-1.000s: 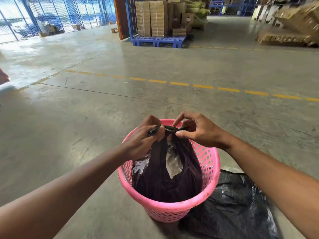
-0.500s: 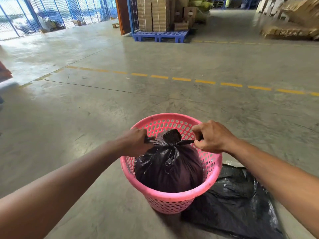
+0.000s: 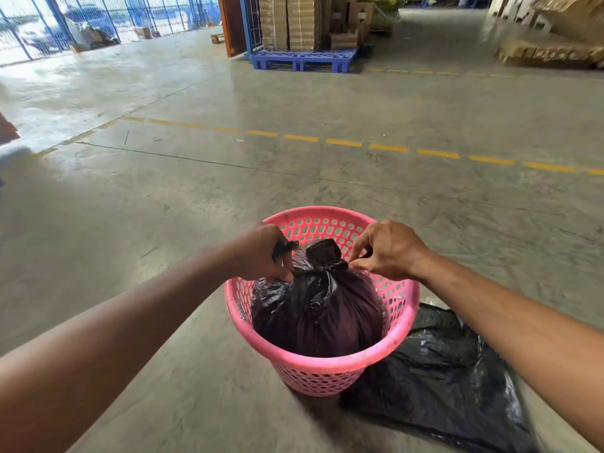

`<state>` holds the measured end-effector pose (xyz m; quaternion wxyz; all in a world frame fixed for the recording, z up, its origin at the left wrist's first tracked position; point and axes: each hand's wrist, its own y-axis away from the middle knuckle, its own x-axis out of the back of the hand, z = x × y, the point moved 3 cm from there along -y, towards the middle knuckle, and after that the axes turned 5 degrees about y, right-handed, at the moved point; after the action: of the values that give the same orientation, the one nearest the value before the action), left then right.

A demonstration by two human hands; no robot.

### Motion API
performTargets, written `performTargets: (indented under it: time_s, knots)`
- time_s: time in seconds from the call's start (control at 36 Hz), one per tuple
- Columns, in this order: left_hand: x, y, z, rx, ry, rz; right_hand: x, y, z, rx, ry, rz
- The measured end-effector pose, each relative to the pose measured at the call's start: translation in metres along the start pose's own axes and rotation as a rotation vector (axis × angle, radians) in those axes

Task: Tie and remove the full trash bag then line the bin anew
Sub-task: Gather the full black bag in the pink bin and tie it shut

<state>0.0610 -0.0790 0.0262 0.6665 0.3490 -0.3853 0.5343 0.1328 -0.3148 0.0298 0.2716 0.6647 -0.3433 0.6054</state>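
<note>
The left hand [image 3: 261,253] was closed tight on one black end of the bag [image 3: 317,308]. The right hand [image 3: 389,250] pinched the other end between thumb and finger, with the other fingers loose. Both hands were just above the bag, one on each side of the knot [image 3: 323,259]. A short flap of plastic stuck up from the knot.

The bag was full and round. It sat inside the pink bin [image 3: 327,364], and its top came up about as high as the rim. The bin stood on the floor [image 3: 196,191].

A flat black bag, the spare [image 3: 441,387], lay on the floor just beside the bin, on the right. It touched the foot of the bin. I think it was the new bag for later.

Far off there was a blue pallet [image 3: 300,60] with brown boxes [image 3: 294,21] on it. A broken yellow line [image 3: 343,142] ran across the floor.

The step looked like the tying. The knot seemed made but maybe not pulled tight. Next, the hands would need to pull the two ends apart to make it snug. Then one hand would need to grab the bag by the knot and lift it straight up. The other hand might have to hold the bin down, since it looked light. After that the spare could go in the bin
</note>
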Motion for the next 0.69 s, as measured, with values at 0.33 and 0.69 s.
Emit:
performTargets:
  time_s: [0.33,0.69]
  knots:
    - [-0.028,0.005,-0.011,0.007,-0.369,-0.182,-0.026,0.018,-0.005,0.052,0.380,-0.137]
    - [-0.020,-0.007,-0.009,0.157,0.835,-0.101,0.005,0.011,0.005,0.181,0.331,-0.168]
